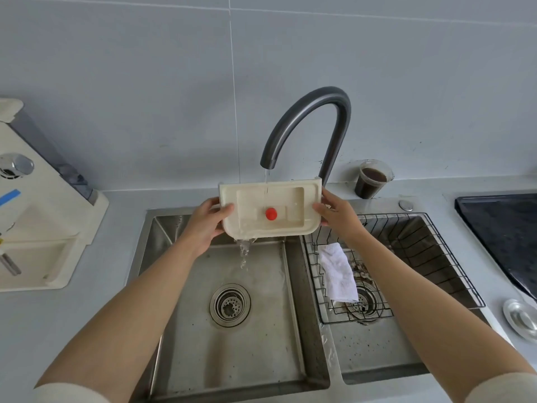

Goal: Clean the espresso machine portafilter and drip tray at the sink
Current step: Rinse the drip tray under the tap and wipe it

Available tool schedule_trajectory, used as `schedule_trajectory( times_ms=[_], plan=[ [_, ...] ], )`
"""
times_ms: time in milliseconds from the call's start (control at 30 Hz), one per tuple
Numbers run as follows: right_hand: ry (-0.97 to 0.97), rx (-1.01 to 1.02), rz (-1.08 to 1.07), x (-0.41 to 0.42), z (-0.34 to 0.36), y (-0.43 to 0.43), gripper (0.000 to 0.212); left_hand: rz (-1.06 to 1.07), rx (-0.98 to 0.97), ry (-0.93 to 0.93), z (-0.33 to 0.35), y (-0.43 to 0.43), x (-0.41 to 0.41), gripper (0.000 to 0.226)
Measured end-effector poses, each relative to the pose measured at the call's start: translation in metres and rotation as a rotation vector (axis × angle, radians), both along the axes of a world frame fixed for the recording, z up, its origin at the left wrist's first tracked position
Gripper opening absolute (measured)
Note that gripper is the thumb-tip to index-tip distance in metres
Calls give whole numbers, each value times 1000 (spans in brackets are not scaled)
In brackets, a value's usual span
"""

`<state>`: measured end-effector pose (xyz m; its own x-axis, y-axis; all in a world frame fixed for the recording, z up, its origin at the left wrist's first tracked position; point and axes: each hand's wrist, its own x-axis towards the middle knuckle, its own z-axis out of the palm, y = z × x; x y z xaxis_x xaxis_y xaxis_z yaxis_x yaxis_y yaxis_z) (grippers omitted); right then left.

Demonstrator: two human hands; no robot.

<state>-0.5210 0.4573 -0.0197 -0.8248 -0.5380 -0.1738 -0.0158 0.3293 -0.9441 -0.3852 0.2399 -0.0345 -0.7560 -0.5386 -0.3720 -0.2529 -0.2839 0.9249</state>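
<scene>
Cream rectangular plastic drip tray (252, 199) is tilting between the grips under running water (266, 177) | left grip (207, 225) and right grip (338, 215) are each clasping a short end | likely proving light, rigid, wet-slick; end rims are offering the surest hold

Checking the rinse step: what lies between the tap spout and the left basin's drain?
Head view: the drip tray, gripped by left hand and right hand, sits under the tap spout; water spills off its near edge toward the drain.

Cream sleeves (69, 392), bare forearms (139, 309).
</scene>
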Motion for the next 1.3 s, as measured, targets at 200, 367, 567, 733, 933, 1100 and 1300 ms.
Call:
schedule_trajectory(
  times_ms=[200, 367, 567, 733, 933, 1100, 1300],
  plan=[
    [-93, -4, -1, 6, -5, -15, 38, -27, -119, 29, 17, -12, 6, 32],
    [-191, -44, 2, 14, -5, -37, 38, -39, -169, 3, 23, -28, 16, 31],
    [-239, 27, 62, 15, -5, -57, 39, -4, -159, -19, 21, -41, 25, 26],
    [-259, 142, 112, 20, -4, -62, 37, 67, -61, -19, 16, -45, 29, 5],
    [-262, 221, 169, 27, -9, -60, 36, 117, 45, -22, 8, -42, 33, 13],
    [-345, 153, 87, 30, -12, -50, 35, 151, 80, -23, 3, -34, 31, 27],
    [-592, -68, -182, 22, -14, -20, 55, 161, 78, -57, -8, -33, 37, 32]
  ],
)
